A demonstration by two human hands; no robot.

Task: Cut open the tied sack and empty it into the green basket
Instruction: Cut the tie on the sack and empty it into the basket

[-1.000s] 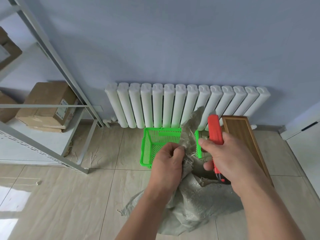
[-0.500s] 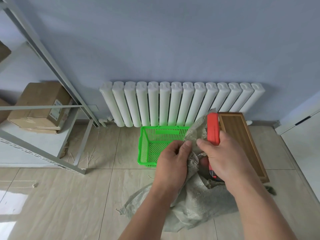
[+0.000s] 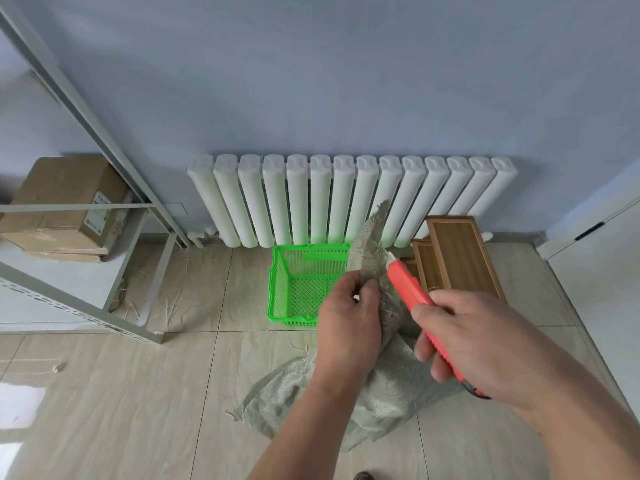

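Note:
A grey-green woven sack (image 3: pixel 391 396) lies on the tiled floor with its gathered neck pulled upward. My left hand (image 3: pixel 346 327) grips that neck just below its loose top flap. My right hand (image 3: pixel 474 341) holds a red utility knife (image 3: pixel 412 292), its tip resting against the neck on the right side, just above my left hand. Behind the sack stands the green plastic basket (image 3: pixel 280 289), with nothing visible inside. The tie on the sack is hidden by my hands and the fabric.
A white radiator (image 3: pixel 346 199) runs along the blue wall behind the basket. Wooden trays (image 3: pixel 457 258) lie to the right of the basket. A grey metal shelf frame (image 3: pixel 152 271) with a cardboard box (image 3: pixel 65 202) stands at left. A white door or cabinet (image 3: pixel 602 271) is at right.
The knife has tilted from upright to leaning left, its tip now at the sack's neck. My right hand drew back to the right. My left hand kept its grip on the neck.

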